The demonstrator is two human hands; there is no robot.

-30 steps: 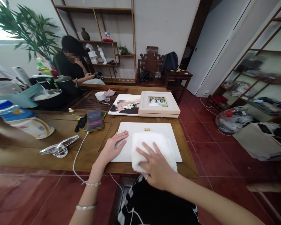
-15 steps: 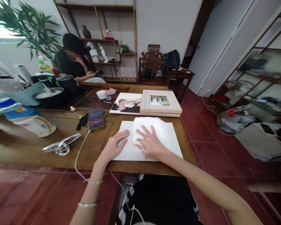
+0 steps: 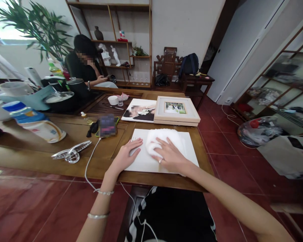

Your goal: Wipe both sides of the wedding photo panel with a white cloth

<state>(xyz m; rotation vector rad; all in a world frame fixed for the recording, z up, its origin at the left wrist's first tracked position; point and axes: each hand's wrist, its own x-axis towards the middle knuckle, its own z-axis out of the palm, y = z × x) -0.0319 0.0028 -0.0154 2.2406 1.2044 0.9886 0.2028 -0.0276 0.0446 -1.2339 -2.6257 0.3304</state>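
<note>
A white flat board [image 3: 138, 160] lies on the wooden table in front of me. My left hand [image 3: 128, 153] rests flat on its left side, fingers stretched out. Over the board's middle is a folded white towel [image 3: 178, 139], fluffy and slightly bunched. My right hand [image 3: 170, 154] presses on this towel from above with the fingers spread, a ring on one of them. Part of the towel is hidden under that hand. Just beyond the board are a framed photo [image 3: 175, 107] and a photo print panel [image 3: 138, 111].
On the left of the table are a charging phone [image 3: 107, 126], a silver winged ornament [image 3: 72, 152] and a bottle with a blue cap [image 3: 35, 122]. A white cable [image 3: 86, 169] hangs over the front edge. Another person [image 3: 84, 64] sits beyond the table, holding a phone.
My right hand has shifted slightly down and right relative to the towel, whose left part now looks more bunched. The left hand stays on the board. The view has moved a little.
</note>
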